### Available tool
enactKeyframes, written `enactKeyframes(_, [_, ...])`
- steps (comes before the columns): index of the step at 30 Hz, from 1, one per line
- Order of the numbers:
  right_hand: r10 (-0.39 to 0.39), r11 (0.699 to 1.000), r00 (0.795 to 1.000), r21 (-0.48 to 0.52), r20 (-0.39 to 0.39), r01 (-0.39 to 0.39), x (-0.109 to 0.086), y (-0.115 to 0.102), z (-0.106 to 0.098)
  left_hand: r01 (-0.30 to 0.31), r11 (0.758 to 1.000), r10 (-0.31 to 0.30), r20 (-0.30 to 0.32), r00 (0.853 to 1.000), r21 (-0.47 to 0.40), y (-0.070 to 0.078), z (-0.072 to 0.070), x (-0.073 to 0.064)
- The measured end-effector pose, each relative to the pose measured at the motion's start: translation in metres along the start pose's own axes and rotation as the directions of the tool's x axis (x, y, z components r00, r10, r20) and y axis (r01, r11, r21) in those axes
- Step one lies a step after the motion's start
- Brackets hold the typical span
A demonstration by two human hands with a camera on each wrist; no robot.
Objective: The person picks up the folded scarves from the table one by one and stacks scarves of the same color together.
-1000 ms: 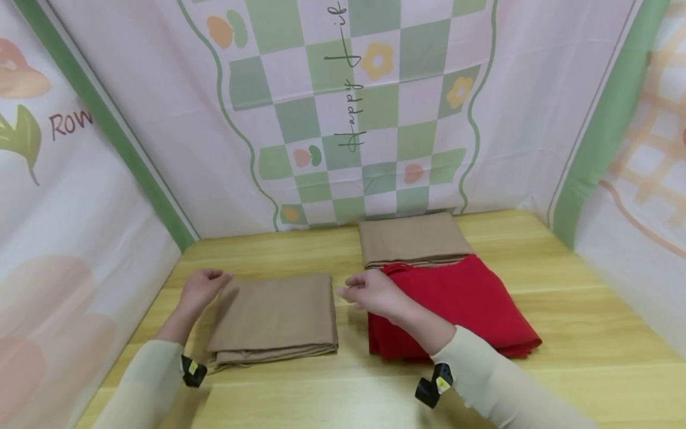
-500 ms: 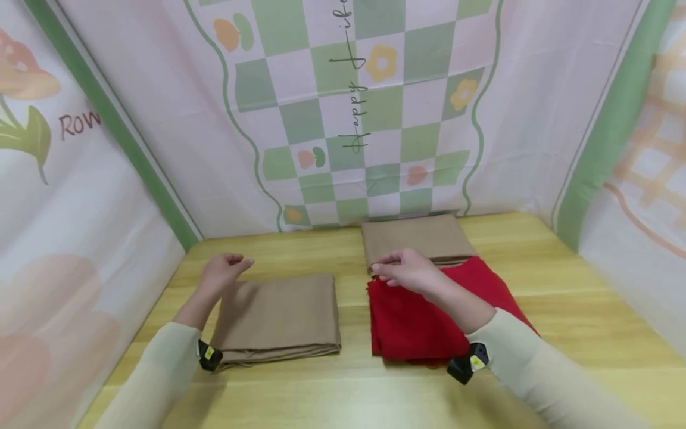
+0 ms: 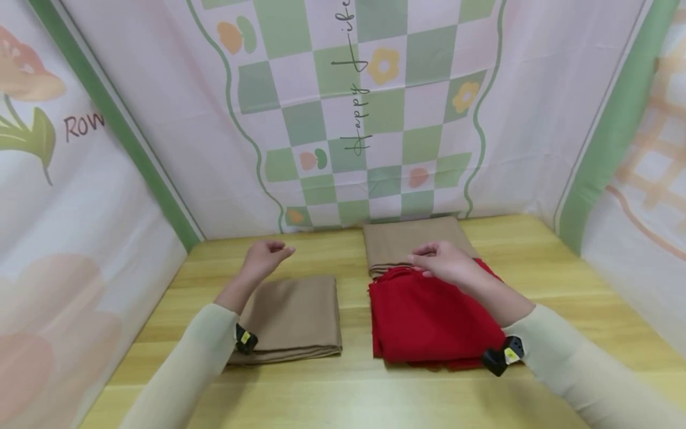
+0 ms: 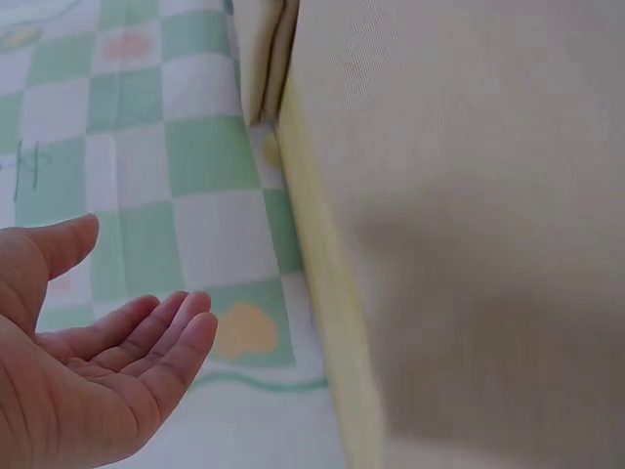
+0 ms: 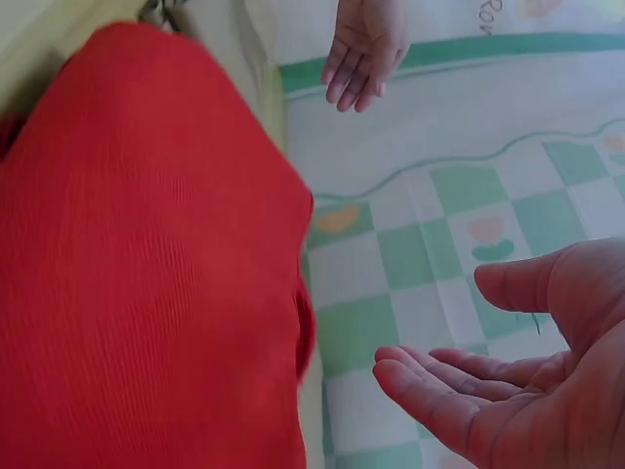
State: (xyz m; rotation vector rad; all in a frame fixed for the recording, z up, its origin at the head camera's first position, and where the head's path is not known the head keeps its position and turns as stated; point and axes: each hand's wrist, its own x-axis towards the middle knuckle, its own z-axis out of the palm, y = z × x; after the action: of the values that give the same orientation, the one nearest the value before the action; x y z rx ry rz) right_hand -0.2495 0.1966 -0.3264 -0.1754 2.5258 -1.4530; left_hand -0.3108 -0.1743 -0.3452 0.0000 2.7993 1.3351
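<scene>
My left hand (image 3: 262,260) hovers over the far left corner of a folded tan cloth (image 3: 300,313), its fingers relaxed and holding nothing. In the left wrist view, thumb and fingers (image 4: 166,342) are spread apart, and a shadow falls on the tan cloth (image 4: 488,195). My right hand (image 3: 442,262) hangs above the back edge of a folded red cloth (image 3: 429,319), overlapping a second tan cloth (image 3: 412,238) behind it. The right wrist view shows that hand's palm (image 5: 508,401) with nothing in it, beside the red cloth (image 5: 156,254).
The folded cloths lie on a light wooden table (image 3: 300,396). A printed fabric backdrop (image 3: 332,131) rises at the table's back edge, with more fabric on the left (image 3: 107,250) and right (image 3: 632,250). A black wrist camera (image 3: 504,356) sits at the right sleeve.
My left hand has moved right and away from me, over the tan cloth's far edge. My right hand has shifted right and farther back over the red cloth. The cloths stay in place.
</scene>
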Motion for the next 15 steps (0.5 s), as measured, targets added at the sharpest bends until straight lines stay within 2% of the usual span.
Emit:
enactKeyframes(9, [-0.048,0.991,0.994,-0.126,-0.097,0.035,0.005,0.015,-0.039,-0.051,0.994,0.054,0.032,0.998,-0.1,0.019,0.039,0.01])
enactKeyframes(15, [-0.072,0.983,0.99,-0.177,-0.124,0.049,0.015,0.027,-0.07,-0.042,0.985,0.051,0.047,0.998,-0.168,0.029,0.062,0.02])
